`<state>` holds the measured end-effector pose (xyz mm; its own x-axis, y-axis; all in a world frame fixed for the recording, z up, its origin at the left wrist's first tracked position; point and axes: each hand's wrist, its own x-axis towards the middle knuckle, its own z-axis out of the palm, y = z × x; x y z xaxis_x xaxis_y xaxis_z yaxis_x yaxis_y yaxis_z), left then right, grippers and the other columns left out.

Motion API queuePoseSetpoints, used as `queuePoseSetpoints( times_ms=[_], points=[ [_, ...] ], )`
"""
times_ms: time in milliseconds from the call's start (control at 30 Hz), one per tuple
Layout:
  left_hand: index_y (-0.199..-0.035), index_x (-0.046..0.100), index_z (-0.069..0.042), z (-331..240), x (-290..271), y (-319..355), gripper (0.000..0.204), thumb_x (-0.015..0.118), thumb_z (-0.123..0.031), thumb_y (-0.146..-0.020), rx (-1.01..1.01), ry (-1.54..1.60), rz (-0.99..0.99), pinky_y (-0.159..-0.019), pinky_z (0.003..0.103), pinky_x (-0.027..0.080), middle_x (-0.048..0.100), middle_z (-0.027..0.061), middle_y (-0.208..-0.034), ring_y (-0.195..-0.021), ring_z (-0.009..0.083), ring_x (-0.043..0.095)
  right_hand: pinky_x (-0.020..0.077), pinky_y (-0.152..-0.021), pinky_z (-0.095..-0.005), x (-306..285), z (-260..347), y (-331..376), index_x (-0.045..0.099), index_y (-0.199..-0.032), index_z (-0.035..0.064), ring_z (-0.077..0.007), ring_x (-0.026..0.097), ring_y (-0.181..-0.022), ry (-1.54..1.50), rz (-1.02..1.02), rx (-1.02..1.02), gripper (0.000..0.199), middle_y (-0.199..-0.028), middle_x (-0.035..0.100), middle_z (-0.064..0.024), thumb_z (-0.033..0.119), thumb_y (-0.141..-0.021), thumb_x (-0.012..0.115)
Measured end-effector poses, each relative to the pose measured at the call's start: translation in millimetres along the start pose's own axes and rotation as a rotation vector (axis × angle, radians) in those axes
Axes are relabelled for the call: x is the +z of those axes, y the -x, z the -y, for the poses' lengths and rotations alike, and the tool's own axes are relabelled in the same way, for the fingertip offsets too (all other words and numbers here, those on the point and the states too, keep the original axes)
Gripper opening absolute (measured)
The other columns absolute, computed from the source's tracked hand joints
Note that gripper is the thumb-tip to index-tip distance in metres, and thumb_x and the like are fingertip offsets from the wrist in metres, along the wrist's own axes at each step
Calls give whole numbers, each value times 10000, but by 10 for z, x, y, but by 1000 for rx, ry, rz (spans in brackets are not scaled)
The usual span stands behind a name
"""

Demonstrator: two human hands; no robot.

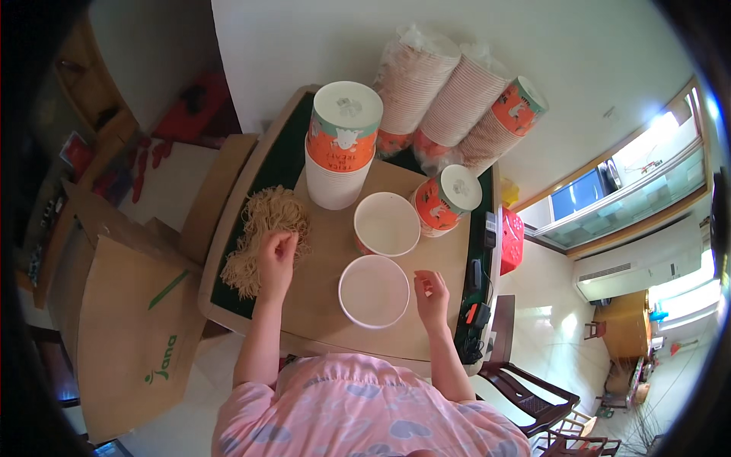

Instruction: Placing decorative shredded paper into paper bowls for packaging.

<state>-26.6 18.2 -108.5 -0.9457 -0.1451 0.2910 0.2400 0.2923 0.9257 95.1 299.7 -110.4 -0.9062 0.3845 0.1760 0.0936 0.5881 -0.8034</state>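
My left hand is closed in a pinch over the near right side of a heap of beige strings. What is between its fingers, if anything, is too small to make out. My right hand is half curled, thumb and fingers apart, with nothing seen in it. It hovers just right of a white paper tub, mouth up and empty, apart from its rim. A second open tub stands directly behind that one. To its right is a short upside-down stack of orange and green printed tubs.
A taller tub stack stands at the table's back left. Several plastic-wrapped tub stacks lean by the wall. Small black devices line the right table edge. An open cardboard box is at left, a dark chair at right.
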Motion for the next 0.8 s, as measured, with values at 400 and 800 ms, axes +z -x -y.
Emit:
queuePoseSetpoints(
  times_ms=[400,800],
  points=[
    [-820,649,-26,-644,29,1124,114,658,-119,-756,-146,8,755,-563,332,471,622,143,-698,-621,257,624,438,-794,-252,420,478,542,615,-965,3,-109,565,-860,-898,548,482,227,-928,618,-38,193,-917,501],
    [-776,675,-38,-8,-347,1388,169,665,-197,-718,-280,-253,917,-565,310,467,625,118,-635,-572,200,604,434,-687,-243,5,542,482,527,-885,32,-118,542,-710,-1337,263,647,182,-758,533,-32,170,-945,425]
  ],
)
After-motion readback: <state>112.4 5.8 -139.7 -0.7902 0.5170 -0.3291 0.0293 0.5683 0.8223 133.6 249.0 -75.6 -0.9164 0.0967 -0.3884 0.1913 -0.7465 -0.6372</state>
